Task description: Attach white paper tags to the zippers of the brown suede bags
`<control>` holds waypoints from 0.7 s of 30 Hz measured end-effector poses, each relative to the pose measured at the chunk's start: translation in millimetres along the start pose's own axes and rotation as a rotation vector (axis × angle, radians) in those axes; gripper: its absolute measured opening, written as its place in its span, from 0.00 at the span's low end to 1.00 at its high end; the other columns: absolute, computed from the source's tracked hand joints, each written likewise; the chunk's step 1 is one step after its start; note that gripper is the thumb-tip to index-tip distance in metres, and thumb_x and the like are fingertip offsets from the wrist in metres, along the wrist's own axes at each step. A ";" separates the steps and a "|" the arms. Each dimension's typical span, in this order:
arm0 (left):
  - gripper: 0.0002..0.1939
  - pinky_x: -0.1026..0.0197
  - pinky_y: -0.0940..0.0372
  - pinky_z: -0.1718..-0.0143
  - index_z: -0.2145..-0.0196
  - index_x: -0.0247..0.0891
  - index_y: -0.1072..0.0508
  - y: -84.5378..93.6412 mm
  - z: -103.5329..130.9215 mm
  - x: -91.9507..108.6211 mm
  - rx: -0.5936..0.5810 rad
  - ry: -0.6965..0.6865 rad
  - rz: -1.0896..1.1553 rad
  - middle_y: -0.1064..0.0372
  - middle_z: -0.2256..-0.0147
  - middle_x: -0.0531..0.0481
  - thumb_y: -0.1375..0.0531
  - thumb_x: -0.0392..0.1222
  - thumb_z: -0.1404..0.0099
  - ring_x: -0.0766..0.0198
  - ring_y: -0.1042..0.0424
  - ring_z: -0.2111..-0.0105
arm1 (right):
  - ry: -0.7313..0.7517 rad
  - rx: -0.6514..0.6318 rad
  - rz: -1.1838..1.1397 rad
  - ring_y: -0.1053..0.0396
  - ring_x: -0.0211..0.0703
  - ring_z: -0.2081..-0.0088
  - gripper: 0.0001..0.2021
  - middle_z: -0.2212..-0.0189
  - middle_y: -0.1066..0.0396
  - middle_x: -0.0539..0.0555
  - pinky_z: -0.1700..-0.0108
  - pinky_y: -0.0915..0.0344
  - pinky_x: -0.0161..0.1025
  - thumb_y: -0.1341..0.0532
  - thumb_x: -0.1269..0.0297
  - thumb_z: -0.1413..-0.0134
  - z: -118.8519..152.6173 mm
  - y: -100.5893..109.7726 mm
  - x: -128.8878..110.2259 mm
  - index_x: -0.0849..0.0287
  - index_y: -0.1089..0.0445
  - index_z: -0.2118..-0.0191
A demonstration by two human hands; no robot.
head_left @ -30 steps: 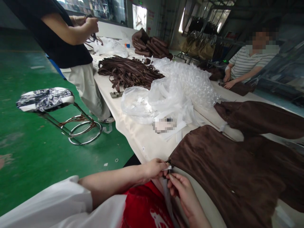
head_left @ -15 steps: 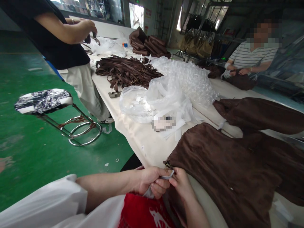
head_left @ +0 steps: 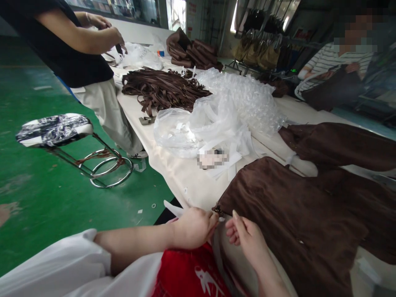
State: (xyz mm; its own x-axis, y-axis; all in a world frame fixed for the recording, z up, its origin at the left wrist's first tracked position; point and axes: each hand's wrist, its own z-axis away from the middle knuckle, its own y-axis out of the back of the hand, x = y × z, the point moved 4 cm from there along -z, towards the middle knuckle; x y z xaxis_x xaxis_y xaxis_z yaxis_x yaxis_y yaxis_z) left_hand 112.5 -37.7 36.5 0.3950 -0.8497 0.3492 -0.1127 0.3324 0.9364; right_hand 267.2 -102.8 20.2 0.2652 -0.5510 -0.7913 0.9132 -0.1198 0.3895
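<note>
Left grip [head_left: 194, 227] clasps one white strip [head_left: 173, 208]; right grip [head_left: 246, 235] parted beside one brown bag [head_left: 287, 214].

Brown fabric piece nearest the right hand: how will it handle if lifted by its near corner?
The brown fabric piece is probably floppy: soft wrinkles run across it. It will likely sag from that corner, since most of it lies spread out on the table. Its faint sheen suggests it may slide fairly easily when pushed.
</note>
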 end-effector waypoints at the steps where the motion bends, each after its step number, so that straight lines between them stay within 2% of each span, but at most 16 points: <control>1: 0.09 0.59 0.36 0.73 0.60 0.34 0.33 -1.3 0.1 2.4 -0.018 -0.034 -0.059 0.30 0.67 0.45 0.52 0.37 0.33 0.59 0.30 0.73 | -0.015 0.005 0.014 0.33 0.40 0.81 0.32 0.81 0.29 0.54 0.78 0.39 0.34 0.55 0.37 0.45 1.4 -1.6 -6.0 0.60 0.29 0.75; 4: 0.08 0.59 0.35 0.75 0.60 0.34 0.34 -4.4 -0.2 6.9 -0.048 -0.100 -0.155 0.31 0.66 0.44 0.50 0.36 0.35 0.59 0.29 0.73 | -0.004 0.006 0.161 0.35 0.39 0.85 0.32 0.85 0.31 0.54 0.79 0.41 0.34 0.56 0.39 0.43 1.6 -6.7 -21.8 0.59 0.32 0.81; 7: 0.09 0.58 0.35 0.76 0.59 0.34 0.35 -4.4 -0.4 7.6 -0.054 -0.085 -0.161 0.31 0.66 0.43 0.49 0.36 0.35 0.58 0.30 0.73 | 0.057 0.011 0.295 0.36 0.39 0.86 0.25 0.86 0.31 0.53 0.80 0.42 0.34 0.48 0.44 0.45 -0.4 -10.1 -28.6 0.57 0.33 0.82; 10: 0.09 0.57 0.36 0.76 0.59 0.34 0.34 -3.0 0.7 8.1 -0.045 -0.051 -0.114 0.30 0.66 0.42 0.50 0.37 0.36 0.56 0.29 0.73 | 0.102 0.004 0.278 0.36 0.39 0.85 0.17 0.85 0.31 0.51 0.80 0.44 0.33 0.45 0.52 0.47 1.2 -12.9 -27.8 0.57 0.31 0.78; 13: 0.09 0.57 0.37 0.75 0.62 0.34 0.33 -1.5 1.9 5.6 -0.034 0.046 0.011 0.29 0.68 0.42 0.50 0.37 0.36 0.55 0.29 0.73 | 0.111 0.007 0.178 0.36 0.38 0.84 0.15 0.84 0.32 0.49 0.81 0.45 0.32 0.45 0.54 0.47 6.7 -16.9 -23.1 0.57 0.30 0.76; 17: 0.10 0.60 0.41 0.74 0.67 0.36 0.33 -3.4 -0.8 -2.9 -0.026 0.257 0.353 0.31 0.73 0.46 0.53 0.38 0.35 0.59 0.32 0.75 | 0.124 0.066 0.026 0.36 0.37 0.82 0.16 0.82 0.33 0.49 0.78 0.42 0.32 0.45 0.52 0.46 12.1 -28.2 -8.1 0.58 0.31 0.73; 21: 0.13 0.64 0.45 0.75 0.75 0.37 0.36 -19.4 -6.6 -9.7 -0.054 0.516 1.084 0.38 0.79 0.53 0.52 0.40 0.34 0.68 0.41 0.80 | 0.088 0.104 -0.120 0.37 0.37 0.80 0.18 0.81 0.34 0.49 0.77 0.41 0.32 0.45 0.49 0.45 10.6 -43.6 16.4 0.60 0.31 0.72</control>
State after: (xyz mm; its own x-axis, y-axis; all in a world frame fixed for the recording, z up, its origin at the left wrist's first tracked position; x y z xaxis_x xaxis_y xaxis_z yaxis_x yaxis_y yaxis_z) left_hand 116.9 -33.2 14.8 0.4384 0.1423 0.8874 -0.5785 0.8003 0.1575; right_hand 228.4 -115.3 -4.7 0.1862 -0.4538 -0.8714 0.9043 -0.2677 0.3326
